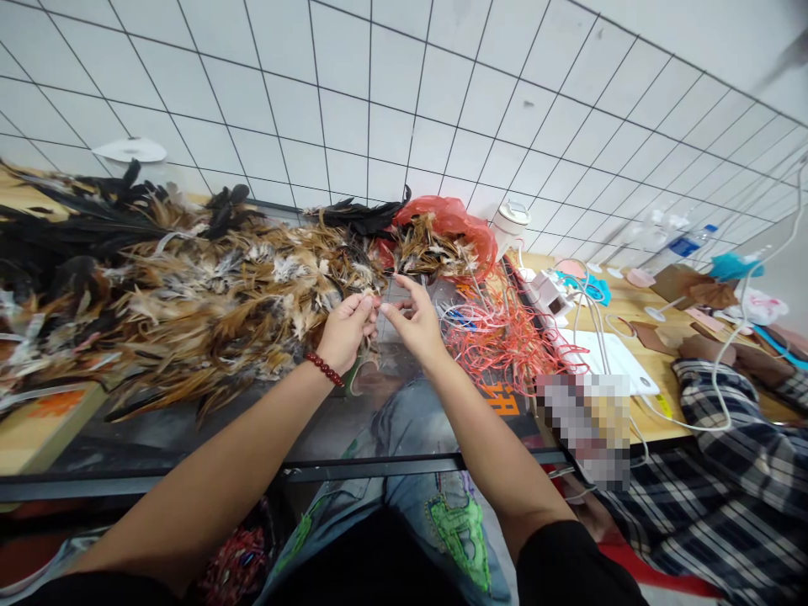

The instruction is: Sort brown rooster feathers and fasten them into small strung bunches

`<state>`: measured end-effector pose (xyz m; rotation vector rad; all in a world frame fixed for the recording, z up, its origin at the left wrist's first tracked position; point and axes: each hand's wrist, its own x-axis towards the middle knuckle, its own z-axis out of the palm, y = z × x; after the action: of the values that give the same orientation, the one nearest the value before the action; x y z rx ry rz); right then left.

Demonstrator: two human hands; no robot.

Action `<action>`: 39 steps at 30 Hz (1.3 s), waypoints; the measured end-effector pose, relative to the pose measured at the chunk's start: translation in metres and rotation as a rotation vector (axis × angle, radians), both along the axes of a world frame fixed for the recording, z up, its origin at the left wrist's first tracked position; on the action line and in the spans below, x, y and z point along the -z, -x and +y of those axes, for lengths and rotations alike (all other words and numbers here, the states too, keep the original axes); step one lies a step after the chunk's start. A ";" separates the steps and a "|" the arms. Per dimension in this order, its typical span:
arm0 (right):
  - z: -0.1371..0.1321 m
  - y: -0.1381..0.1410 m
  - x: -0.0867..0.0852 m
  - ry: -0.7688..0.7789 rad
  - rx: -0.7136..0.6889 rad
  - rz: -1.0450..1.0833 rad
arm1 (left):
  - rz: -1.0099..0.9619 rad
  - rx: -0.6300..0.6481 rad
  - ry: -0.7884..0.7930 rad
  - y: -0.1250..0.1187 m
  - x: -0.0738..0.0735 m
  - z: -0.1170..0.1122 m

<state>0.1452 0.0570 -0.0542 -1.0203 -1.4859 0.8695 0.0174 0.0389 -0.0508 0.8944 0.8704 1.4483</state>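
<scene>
My left hand (349, 330), with a dark red bead bracelet (325, 369) at its wrist, is closed in a pinch over the table. Whatever lies between its fingertips is too small to make out. Close by on the right, my right hand (417, 320) has its thumb and forefinger apart, the thumb tip almost at the left fingertips. A large heap of brown, white and black feathers (220, 295) spreads from beside my left hand to the far left. Right of my right hand lies a tangle of orange-red and white strings (498, 337).
Behind my hands, a red plastic bag (467, 223) holds more feathers. A white lidded cup (511, 220) stands near the tiled wall (341, 101). Farther right are a white tablet-like panel (612, 362), cables, a water bottle (691, 242) and a person's checked sleeve (720, 404).
</scene>
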 end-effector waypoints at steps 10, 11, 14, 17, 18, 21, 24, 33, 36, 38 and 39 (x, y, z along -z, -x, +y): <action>-0.003 0.000 -0.004 0.099 -0.057 -0.113 | 0.094 -0.011 0.053 0.000 -0.005 -0.003; -0.005 -0.002 -0.007 0.067 -0.025 -0.159 | 0.091 -0.008 0.057 0.000 -0.005 -0.003; -0.007 -0.005 -0.013 0.023 0.003 -0.227 | 0.069 0.008 0.073 0.000 -0.005 -0.003; -0.007 -0.005 -0.013 0.038 0.000 -0.174 | 0.041 0.032 0.083 0.000 -0.004 -0.003; -0.006 -0.004 -0.011 0.046 0.006 -0.143 | 0.031 0.039 0.081 0.000 -0.004 -0.003; -0.003 0.000 -0.006 0.117 -0.003 -0.063 | -0.006 0.047 0.070 0.000 -0.005 -0.004; -0.001 0.001 -0.002 0.183 -0.048 -0.083 | -0.028 0.033 0.060 0.000 -0.006 -0.004; 0.006 -0.006 0.004 0.198 -0.016 -0.178 | -0.133 0.134 0.098 0.007 -0.011 -0.004; 0.006 -0.005 0.003 0.241 -0.047 -0.185 | -0.121 0.149 0.095 0.007 -0.011 -0.004; 0.005 -0.005 0.001 0.244 -0.074 -0.127 | -0.087 0.140 0.094 0.006 -0.011 -0.004; 0.004 -0.005 -0.001 0.231 -0.084 -0.089 | -0.063 0.127 0.094 0.005 -0.011 -0.004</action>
<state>0.1501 0.0611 -0.0535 -1.1849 -1.5365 1.0864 0.0122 0.0346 -0.0400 0.8149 0.8138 1.3085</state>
